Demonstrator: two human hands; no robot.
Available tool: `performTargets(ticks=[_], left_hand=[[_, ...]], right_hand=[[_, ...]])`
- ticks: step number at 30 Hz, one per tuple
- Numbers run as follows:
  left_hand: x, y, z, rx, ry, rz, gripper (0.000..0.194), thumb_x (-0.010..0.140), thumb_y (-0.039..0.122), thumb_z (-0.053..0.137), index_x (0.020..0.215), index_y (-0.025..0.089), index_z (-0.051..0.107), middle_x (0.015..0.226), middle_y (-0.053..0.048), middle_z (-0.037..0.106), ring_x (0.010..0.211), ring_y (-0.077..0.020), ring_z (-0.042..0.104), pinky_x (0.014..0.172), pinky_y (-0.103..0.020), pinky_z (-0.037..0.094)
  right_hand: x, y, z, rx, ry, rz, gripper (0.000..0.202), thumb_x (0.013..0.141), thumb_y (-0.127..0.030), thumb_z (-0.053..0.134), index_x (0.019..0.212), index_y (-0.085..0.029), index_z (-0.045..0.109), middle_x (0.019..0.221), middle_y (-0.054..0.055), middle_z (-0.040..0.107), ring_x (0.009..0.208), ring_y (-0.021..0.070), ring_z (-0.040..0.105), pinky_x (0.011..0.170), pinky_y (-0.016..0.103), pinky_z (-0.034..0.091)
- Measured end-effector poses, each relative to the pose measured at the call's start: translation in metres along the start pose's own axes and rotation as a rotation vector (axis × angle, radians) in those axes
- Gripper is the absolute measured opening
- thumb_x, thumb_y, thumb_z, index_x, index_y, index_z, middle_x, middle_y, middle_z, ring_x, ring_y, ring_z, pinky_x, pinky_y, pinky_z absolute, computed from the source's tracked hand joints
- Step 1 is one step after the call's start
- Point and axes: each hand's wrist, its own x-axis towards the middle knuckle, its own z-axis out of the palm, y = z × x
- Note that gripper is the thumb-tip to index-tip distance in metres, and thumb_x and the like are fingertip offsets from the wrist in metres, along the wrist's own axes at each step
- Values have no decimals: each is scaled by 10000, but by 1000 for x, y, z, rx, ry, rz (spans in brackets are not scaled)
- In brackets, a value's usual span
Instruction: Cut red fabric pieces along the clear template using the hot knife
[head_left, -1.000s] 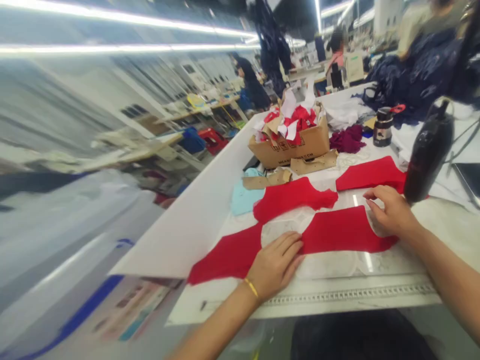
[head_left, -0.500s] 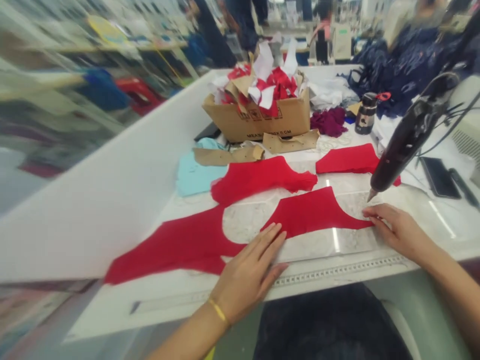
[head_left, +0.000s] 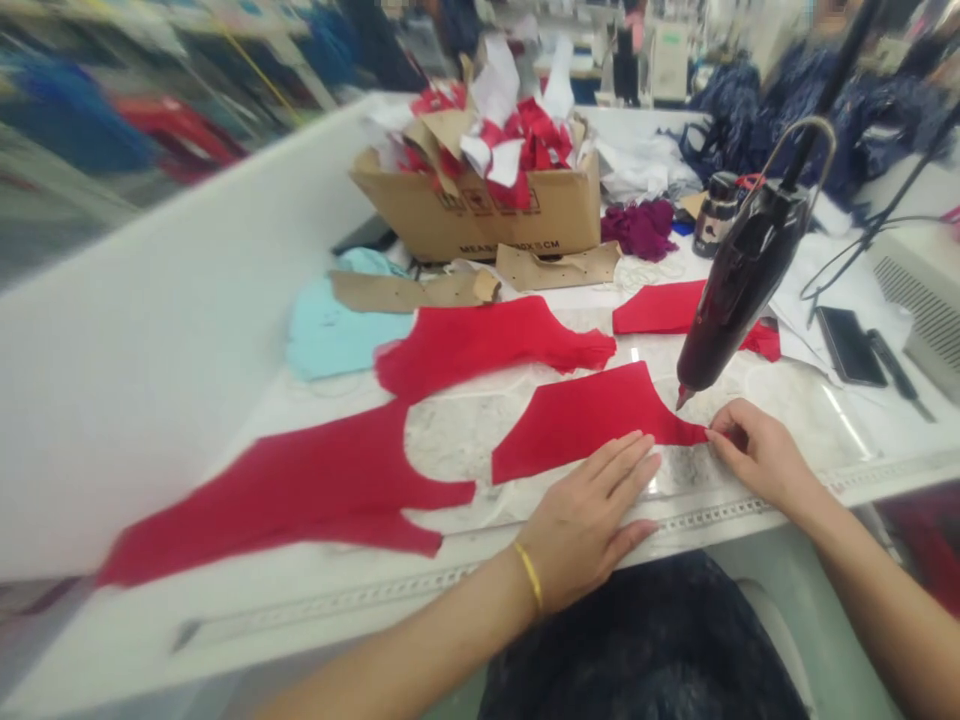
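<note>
A cut piece of red fabric (head_left: 577, 420) lies flat on the table. My left hand (head_left: 589, 525) rests on its near edge, palm down with fingers stretched out. At the right, my right hand (head_left: 757, 450) pinches the narrow tip of the same piece between thumb and fingers. Just above that narrow end hangs a black hand-held power tool (head_left: 735, 290), its pointed tip down near the cloth's curved edge. More red pieces lie around: a long one (head_left: 292, 490) at the left and others (head_left: 480, 345) behind.
A cardboard box (head_left: 480, 220) of red and white scraps stands at the back. Light blue fabric (head_left: 337, 335) lies left, and a black jar (head_left: 716, 215) behind. A phone (head_left: 851, 345) is at the right. A ruler strip (head_left: 712, 515) runs along the front edge.
My left hand has slid right along the near edge of the red piece. My right hand still pinches its tip. The view has shifted, and the hanging tool appears further left.
</note>
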Motion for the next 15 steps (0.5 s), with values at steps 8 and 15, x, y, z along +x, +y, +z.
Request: performTargets(ticks=[8, 15], left_hand=[[30, -2, 24, -26, -1, 89, 558, 1084, 440, 285, 1378, 44, 548, 1432, -162, 550, 1329, -273, 541, 1131, -416, 476], [34, 0, 29, -17, -9, 79, 553, 1086, 436, 275, 1378, 50, 543, 1410, -152, 571, 1284, -277, 576, 1098, -442, 497]], right_hand=[[1, 3, 0, 210, -16, 209, 278, 788, -468, 529, 834, -195, 509, 588, -18, 536, 525, 136, 490, 563, 271, 396], [-1, -3, -3, -44, -52, 237, 249, 807, -380, 484, 964, -200, 552, 542, -37, 514, 501, 158, 510, 560, 266, 360]])
